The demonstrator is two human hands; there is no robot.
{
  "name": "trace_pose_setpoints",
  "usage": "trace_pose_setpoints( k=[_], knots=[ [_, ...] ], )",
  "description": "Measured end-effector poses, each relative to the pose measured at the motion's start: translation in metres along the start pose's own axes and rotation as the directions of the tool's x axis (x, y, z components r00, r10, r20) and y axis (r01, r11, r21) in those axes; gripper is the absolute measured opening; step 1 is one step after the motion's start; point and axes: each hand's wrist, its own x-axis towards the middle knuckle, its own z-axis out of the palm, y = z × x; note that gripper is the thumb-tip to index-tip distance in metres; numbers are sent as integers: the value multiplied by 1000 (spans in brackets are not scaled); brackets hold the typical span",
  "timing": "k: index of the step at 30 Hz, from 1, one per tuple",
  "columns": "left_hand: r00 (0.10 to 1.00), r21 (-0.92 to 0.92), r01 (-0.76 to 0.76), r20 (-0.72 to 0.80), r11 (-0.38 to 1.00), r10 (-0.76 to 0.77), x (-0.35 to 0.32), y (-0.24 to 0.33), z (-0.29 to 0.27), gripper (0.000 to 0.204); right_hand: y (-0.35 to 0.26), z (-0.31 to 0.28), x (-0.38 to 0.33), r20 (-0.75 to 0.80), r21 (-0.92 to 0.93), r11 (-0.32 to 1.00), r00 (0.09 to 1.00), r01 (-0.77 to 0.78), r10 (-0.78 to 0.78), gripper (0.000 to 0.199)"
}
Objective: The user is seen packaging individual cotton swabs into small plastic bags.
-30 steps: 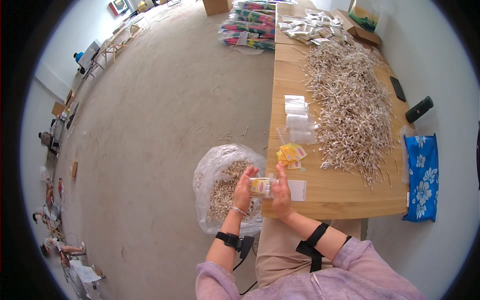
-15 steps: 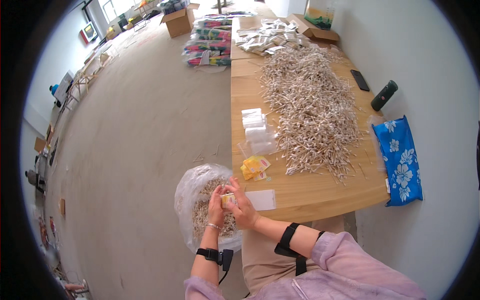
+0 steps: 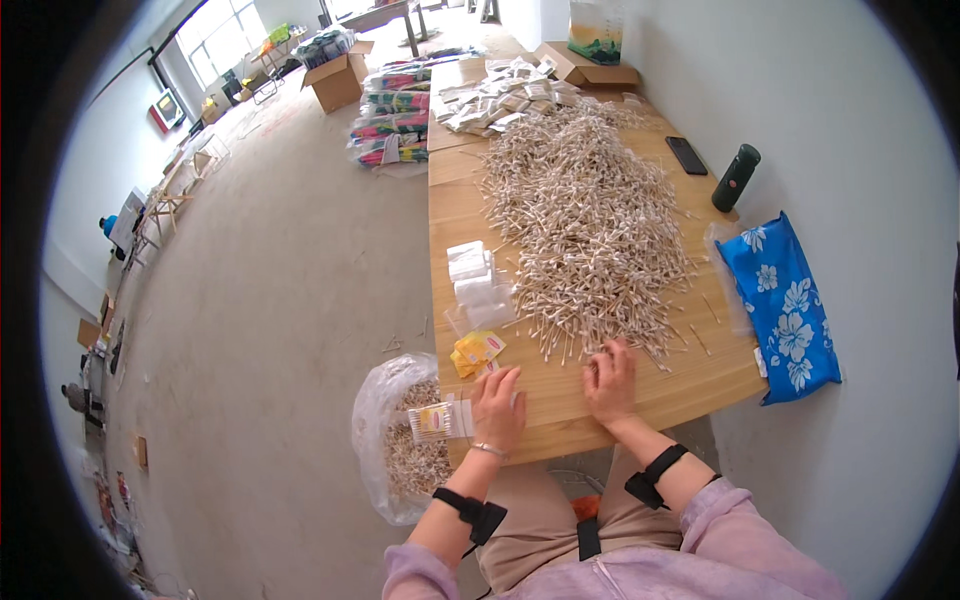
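Note:
My left hand [image 3: 498, 410] rests at the table's left edge with fingers loosely apart, partly covering a flat white piece [image 3: 463, 416]. Beside it, a small clear packet of cotton swabs [image 3: 432, 422] with a yellow label sticks out past the table edge, above a clear plastic bag [image 3: 372, 440] of swabs. Whether the hand touches the packet I cannot tell. My right hand [image 3: 611, 385] is at the near edge of the large loose heap of cotton swabs [image 3: 600, 230], its fingers bent downward and thumb apart. Nothing shows in its grasp; the fingertips are partly hidden.
Yellow cards [image 3: 476, 351] and stacked clear bags [image 3: 478, 285] lie left of the heap. Filled packets [image 3: 505, 95] pile at the far end. Along the wall side are a phone [image 3: 686, 155], a dark bottle [image 3: 737, 178] and a blue flowered pack [image 3: 782, 308].
Both hands held the packet together over the bag; now they are apart. The right hand has moved to the heap, the left onto the table edge, and the packet lies beside it.

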Motion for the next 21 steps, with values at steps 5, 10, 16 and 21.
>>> trace_pose_setpoints(
  k=[5, 10, 16, 21],
  knots=[
    [998, 252, -3, 63, 968, -13, 57, 17, 39, 64, 19, -9, 4, -21, 13, 999, 999, -46, 47, 26],
    [970, 367, 57, 198, 929, -138, 92, 29, 63, 69, 14, -10, 2, 31, -44, 996, 996, -80, 82, 35],
    [984, 355, -43, 177, 934, -22, 70, 26, 84, 57, 13, -11, 1, 12, -24, 993, 994, -112, 113, 39],
    [971, 167, -219, 135, 961, 197, 45, 24, 69, 35, 8, -17, 3, 1, -80, 996, 999, -47, 47, 35]
  ],
)
